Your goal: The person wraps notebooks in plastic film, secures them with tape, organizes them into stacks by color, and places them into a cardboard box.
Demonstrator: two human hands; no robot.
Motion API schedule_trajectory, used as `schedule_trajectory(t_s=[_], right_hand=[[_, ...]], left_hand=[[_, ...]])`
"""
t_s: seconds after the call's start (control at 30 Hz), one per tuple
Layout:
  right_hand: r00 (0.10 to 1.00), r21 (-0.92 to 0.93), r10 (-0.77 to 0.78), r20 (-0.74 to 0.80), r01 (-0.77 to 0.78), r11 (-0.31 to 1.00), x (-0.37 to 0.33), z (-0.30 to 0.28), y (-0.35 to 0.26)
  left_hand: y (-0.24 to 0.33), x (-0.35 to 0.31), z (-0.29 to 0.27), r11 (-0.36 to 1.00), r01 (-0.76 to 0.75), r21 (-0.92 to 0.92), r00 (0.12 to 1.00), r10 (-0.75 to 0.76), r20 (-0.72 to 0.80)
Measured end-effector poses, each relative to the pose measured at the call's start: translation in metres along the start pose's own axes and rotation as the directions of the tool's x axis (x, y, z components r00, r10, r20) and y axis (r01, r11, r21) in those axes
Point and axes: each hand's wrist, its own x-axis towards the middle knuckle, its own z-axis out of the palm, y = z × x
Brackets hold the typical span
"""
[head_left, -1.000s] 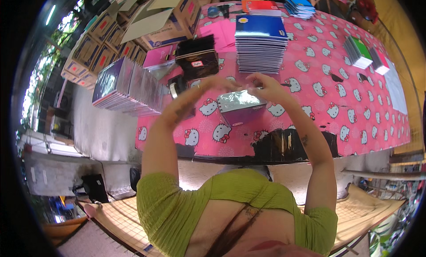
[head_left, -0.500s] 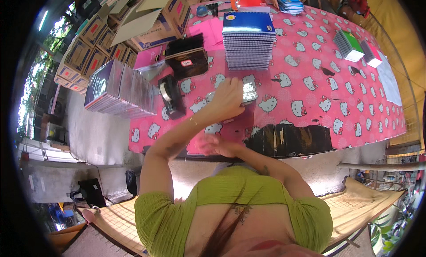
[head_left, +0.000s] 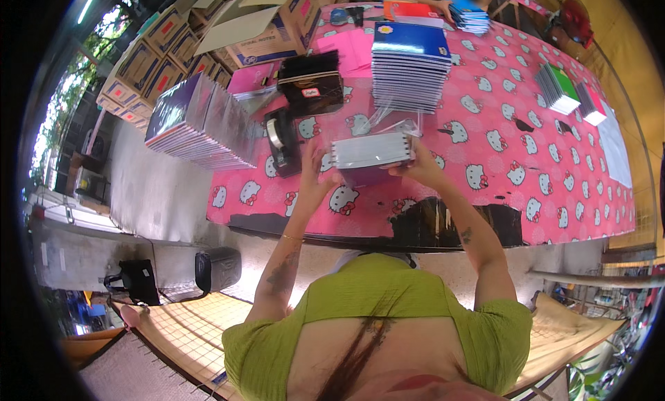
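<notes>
In front of me a small stack of spiral notebooks (head_left: pixel 372 152) sits on the pink table cover, its pale edges facing up and its wire coils at both ends. Loose clear plastic (head_left: pixel 395 117) rises from its far side. My right hand (head_left: pixel 420 165) grips the stack's right end, thumb on the near side. My left hand (head_left: pixel 318 176) is by the left end, fingers apart; whether the fingertips touch it I cannot make out. Just left of that hand stands a black tape dispenser (head_left: pixel 282 143). Behind the stack rises a tall pile of blue spiral notebooks (head_left: pixel 410 68).
Plastic-wrapped notebooks (head_left: pixel 201 124) stand at the left, near a dark box (head_left: pixel 310 86). Open cartons (head_left: pixel 267 37) are piled beyond. Green notebooks (head_left: pixel 557 89) lie at the right. Across the table, another person's hands hold blue notebooks (head_left: pixel 469 14). A torn black patch (head_left: pixel 450 224) marks the near edge.
My left hand has drawn back from over the stack to its left side. My right hand has moved outward and forward to the right end. The stack now shows its pale edges upward.
</notes>
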Motion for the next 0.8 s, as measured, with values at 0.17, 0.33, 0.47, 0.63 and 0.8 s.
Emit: schedule_trajectory(t_s=[0.17, 0.33, 0.47, 0.63, 0.8], right_hand=[[0.989, 0.185, -0.148, -0.019, 0.149, 0.971, 0.023, -0.025, -0.057], [0.869, -0.074, -0.463, -0.171, 0.458, 0.886, 0.000, -0.019, -0.149], [0.741, -0.594, -0.655, 0.146, 0.595, 0.541, -0.007, 0.040, -0.158], [0.837, -0.740, -0.481, 0.260, 0.493, 0.458, 0.021, 0.060, -0.145], [0.763, -0.739, -0.576, 0.293, 0.563, 0.371, 0.023, 0.073, -0.147]], left_hand=[[0.072, 0.048, 0.032, 0.956, -0.017, 0.294, 0.994, 0.048, -0.099], [0.088, 0.047, -0.042, 0.971, -0.076, 0.225, 0.825, 0.188, -0.533], [-0.020, 0.018, -0.121, 0.790, 0.534, 0.302, 0.773, -0.310, -0.554], [-0.067, 0.009, -0.130, 0.959, 0.282, -0.036, 0.752, -0.244, -0.612], [-0.073, -0.033, -0.116, 0.886, 0.455, -0.089, 0.663, -0.404, -0.630]])
